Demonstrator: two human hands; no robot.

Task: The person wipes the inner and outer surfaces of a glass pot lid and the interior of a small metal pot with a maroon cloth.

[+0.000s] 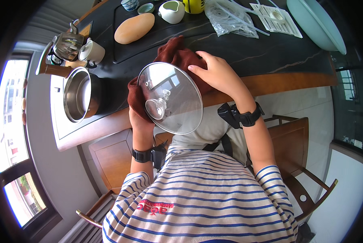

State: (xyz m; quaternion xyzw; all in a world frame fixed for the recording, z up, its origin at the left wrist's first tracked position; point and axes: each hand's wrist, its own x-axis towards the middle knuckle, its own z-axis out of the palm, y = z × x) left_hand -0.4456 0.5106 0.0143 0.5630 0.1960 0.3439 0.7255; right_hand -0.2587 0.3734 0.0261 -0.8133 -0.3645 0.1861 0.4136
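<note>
A round glass pot lid (181,106) with a clear knob is held up in front of me, tilted, near the table's edge. My left hand (140,121) grips its left rim through a dark red cloth (177,56), which bunches behind the lid. At the cloth's right part rests my right hand (214,73), thumb and forefinger on the fabric; whether it pinches the cloth is unclear, as its other fingers are hidden. A stainless steel pot (78,97) without a lid stands left of my left hand on the table.
On the dark table (260,60) are an orange-tan oblong gourd (135,28), a white pitcher (172,12), a plastic bag with tubing (227,18), and a large pale green basin (318,24). A metal kettle (68,45) and white jug (92,52) stand left. Wooden chairs (113,158) flank me.
</note>
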